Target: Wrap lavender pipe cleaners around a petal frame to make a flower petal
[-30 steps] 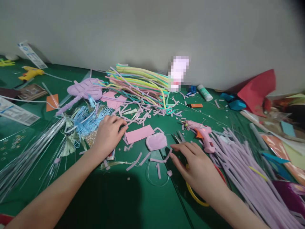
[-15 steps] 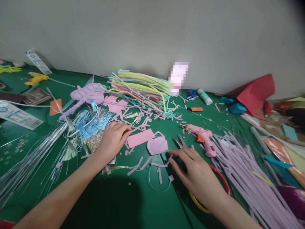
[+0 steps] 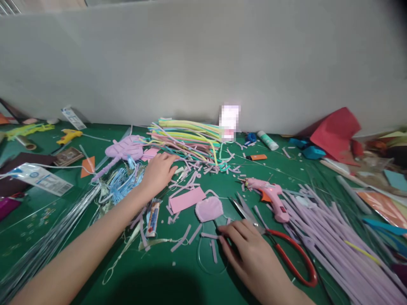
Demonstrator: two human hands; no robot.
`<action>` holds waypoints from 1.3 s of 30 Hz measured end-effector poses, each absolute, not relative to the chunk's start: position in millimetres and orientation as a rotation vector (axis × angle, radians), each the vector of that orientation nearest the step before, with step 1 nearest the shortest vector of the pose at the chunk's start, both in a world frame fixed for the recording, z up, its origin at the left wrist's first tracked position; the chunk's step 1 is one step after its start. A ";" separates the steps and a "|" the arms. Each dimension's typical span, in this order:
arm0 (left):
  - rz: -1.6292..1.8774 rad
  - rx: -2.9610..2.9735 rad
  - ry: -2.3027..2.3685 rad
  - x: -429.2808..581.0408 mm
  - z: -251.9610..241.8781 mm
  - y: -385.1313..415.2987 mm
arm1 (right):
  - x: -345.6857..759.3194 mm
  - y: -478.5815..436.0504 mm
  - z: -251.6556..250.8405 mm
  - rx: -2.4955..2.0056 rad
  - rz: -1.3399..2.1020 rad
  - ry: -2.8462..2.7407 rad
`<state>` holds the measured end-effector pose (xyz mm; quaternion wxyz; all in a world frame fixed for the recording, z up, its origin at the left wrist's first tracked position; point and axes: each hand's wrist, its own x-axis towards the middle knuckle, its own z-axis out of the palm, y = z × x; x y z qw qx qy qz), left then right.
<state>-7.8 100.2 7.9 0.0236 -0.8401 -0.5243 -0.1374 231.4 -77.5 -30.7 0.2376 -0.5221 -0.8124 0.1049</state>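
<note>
My left hand [image 3: 161, 169] reaches over a scatter of lilac pipe cleaner scraps [image 3: 190, 180] and pink paper, its fingers stretched and thumb apart, nothing seen in it. Low at centre right, my right hand [image 3: 246, 245] has its thumb and index finger curled close together beside a short lilac strip [image 3: 210, 235]; what lies between the fingertips is too small to make out. Just above them is a fuzzy lilac pad [image 3: 209, 209], with a pink paper rectangle [image 3: 187, 200] to its left. Red-handled scissors [image 3: 297, 256] lie partly open, right of my right hand.
A pink glue gun [image 3: 270, 192] lies above the scissors. Lilac pipe cleaners [image 3: 337, 245] fill the right side; coloured ones [image 3: 187, 135] lie at the back. A lilac leaf-shaped piece [image 3: 125, 148], blue tassels [image 3: 124, 182] and clear thin rods [image 3: 60, 237] are left.
My left hand has moved up and away, from beside the pink rectangle to the scraps farther back, uncovering a small packet. My right hand has shifted slightly nearer me, and the scissors show more fully.
</note>
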 end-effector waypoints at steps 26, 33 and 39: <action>-0.705 -2.745 -1.328 75.9 -9.4 139.7 | 235.3 -79.3 -28.1 -1.424 0.398 -2.159; -0.844 -2.784 -1.478 42.2 12.6 130.6 | 236.1 -80.1 -29.6 -1.446 0.432 -2.178; -0.873 -2.687 -1.661 5.5 21.3 128.5 | 235.7 -78.5 -28.6 -1.428 0.401 -2.206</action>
